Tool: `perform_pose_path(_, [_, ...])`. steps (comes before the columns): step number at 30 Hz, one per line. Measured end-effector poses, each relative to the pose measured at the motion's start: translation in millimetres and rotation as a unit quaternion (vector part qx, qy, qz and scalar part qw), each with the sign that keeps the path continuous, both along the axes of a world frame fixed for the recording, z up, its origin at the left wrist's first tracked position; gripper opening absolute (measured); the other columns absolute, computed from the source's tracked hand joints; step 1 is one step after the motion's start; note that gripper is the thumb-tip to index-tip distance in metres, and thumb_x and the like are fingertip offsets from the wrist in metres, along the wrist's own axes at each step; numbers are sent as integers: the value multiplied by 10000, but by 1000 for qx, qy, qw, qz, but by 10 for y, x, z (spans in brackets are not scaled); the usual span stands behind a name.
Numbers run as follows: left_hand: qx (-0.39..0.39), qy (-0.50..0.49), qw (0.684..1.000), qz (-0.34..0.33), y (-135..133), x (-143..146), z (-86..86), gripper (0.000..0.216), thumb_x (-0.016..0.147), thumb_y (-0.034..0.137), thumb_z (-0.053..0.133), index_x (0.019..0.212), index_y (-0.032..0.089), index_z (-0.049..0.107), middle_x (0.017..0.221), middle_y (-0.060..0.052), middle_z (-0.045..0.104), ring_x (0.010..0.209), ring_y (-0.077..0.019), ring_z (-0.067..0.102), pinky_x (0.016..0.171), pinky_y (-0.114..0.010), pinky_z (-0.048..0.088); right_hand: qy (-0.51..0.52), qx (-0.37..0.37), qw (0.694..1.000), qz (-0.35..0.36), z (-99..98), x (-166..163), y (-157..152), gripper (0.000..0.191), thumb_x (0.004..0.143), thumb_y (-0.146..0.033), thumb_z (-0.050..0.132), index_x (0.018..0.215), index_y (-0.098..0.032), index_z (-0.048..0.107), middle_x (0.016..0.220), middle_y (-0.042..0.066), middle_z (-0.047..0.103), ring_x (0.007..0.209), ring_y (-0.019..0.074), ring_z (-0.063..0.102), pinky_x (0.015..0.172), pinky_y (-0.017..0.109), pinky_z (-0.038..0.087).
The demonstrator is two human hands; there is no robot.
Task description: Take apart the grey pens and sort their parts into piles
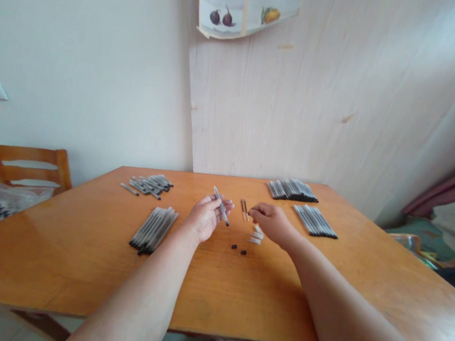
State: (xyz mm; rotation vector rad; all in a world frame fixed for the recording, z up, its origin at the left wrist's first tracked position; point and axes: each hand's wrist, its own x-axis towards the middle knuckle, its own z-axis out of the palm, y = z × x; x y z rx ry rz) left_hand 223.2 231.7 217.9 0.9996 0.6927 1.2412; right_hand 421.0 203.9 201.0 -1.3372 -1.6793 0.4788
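Observation:
In my left hand (pixel 206 216) a clear pen (pixel 221 205) with a dark end lies slanted across the fingers, held by the thumb. My right hand (pixel 273 222) is closed in a pinch; a small dark bit shows at the fingertips, too small to name. Beside those fingertips, two thin dark pen refills (pixel 244 209) lie on the table. Several whitish translucent pieces (pixel 257 235) rest just below the right hand. Nearer to me are two small black pieces, one black plug (pixel 234 246) and another black plug (pixel 243 253).
Pens lie on the wooden table (pixel 79 241): a left bundle (pixel 154 230), a loose far-left pile (pixel 149 184), a far-right bundle (pixel 292 190) and a right row (pixel 315 221). A wall stands behind the table. At left are a chair (pixel 27 156) and a plastic bag (pixel 12 201).

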Motion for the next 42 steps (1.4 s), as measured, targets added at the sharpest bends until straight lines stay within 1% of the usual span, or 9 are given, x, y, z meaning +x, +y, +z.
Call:
perform_pose_path(4, [20,-20,1000,-11,-24,21,15,108,838,140,530,935,162,489,983,-112,677,929,-175,663,837,-333,496,35,-45,993,101,-7,-205,-121,263,818,-373,501,695,-181,634,657,22,625,569,117,512,528,231,355])
perform_pose_path(7, [36,-32,999,-16,-34,36,18,133,837,141,539,955,167,483,1032,-113,667,964,-174,655,869,-345,485,44,-75,986,142,-46,-278,-154,308,828,-407,500,682,-172,635,645,28,628,550,111,506,511,226,353])
perform_pose_path(13, [41,-35,998,-29,-78,54,31,126,846,150,537,958,176,484,1078,-108,656,999,-175,641,872,-352,483,139,-125,971,150,-80,-308,-146,258,789,-415,563,721,-172,615,636,13,613,500,86,455,464,212,320])
perform_pose_path(18, [55,2,995,-87,-117,36,19,169,833,194,580,991,167,524,1062,-109,665,971,-181,644,843,-348,492,226,-141,952,152,-44,-301,-164,256,770,-423,581,702,-179,546,627,-7,571,480,71,411,439,201,274])
perform_pose_path(21, [60,5,994,-90,-120,40,4,155,827,222,598,956,164,534,1030,-100,674,931,-171,653,846,-348,489,208,-113,962,133,-36,-294,-169,249,777,-422,573,722,-180,552,630,-6,562,501,81,418,449,207,282])
perform_pose_path(28, [35,38,998,-26,-139,81,16,188,791,271,654,883,158,535,920,-83,692,820,-146,664,773,-289,492,116,-26,991,64,-52,-306,-154,228,813,-392,516,726,-185,555,581,-20,502,524,106,427,497,232,326])
perform_pose_path(34, [34,60,998,-1,-165,89,12,232,771,315,675,858,161,526,865,-74,692,770,-147,663,739,-284,488,38,54,998,21,-70,-326,-142,190,785,-367,562,790,-178,579,640,-11,551,560,109,456,521,229,339])
perform_pose_path(37, [36,55,998,-1,-158,91,6,240,764,318,682,855,163,522,871,-75,691,772,-150,664,747,-293,490,57,42,997,30,-74,-322,-140,246,801,-416,549,826,-173,581,657,-5,561,564,111,467,514,226,352])
perform_pose_path(42, [39,52,998,4,-147,99,-5,229,770,315,675,852,164,524,876,-78,691,786,-152,665,758,-296,493,60,-35,995,67,-60,-303,-157,350,878,-443,413,739,-170,582,634,11,572,549,114,504,512,228,376])
